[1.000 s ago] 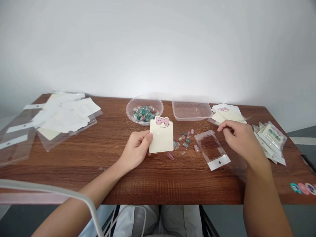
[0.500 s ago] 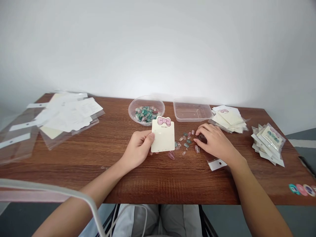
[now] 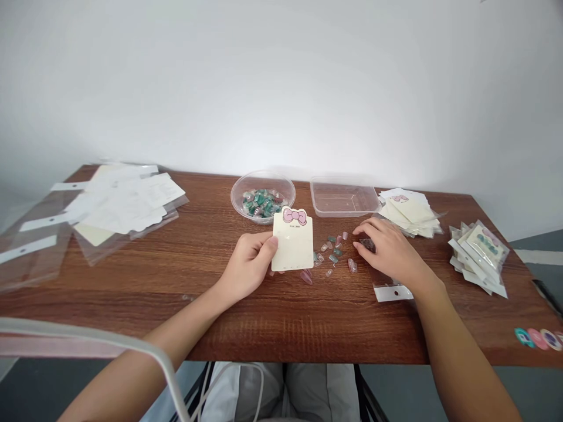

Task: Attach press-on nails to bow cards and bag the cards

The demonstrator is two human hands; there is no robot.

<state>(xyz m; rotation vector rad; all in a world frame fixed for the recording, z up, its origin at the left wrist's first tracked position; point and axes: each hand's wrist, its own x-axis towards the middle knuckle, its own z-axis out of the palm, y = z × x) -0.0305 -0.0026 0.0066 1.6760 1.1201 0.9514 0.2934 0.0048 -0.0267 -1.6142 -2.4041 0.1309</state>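
Note:
My left hand grips a cream card with a pink bow by its left edge, holding it upright over the wooden table. Just right of the card lie several small loose nail pieces in green and pink. My right hand rests palm down on a clear plastic sleeve, fingers spread and slightly curled, fingertips close to the loose pieces. Only the sleeve's white header strip shows from under the hand.
A round clear bowl of green and pink pieces and a rectangular clear tray stand behind. Cream cards lie at the right, filled packets further right, stickers at the right edge. Sleeves and papers cover the left.
My right hand came left from the stack of cards onto the clear sleeve, then slid it slightly toward me. The left hand kept the bow card nearly still.

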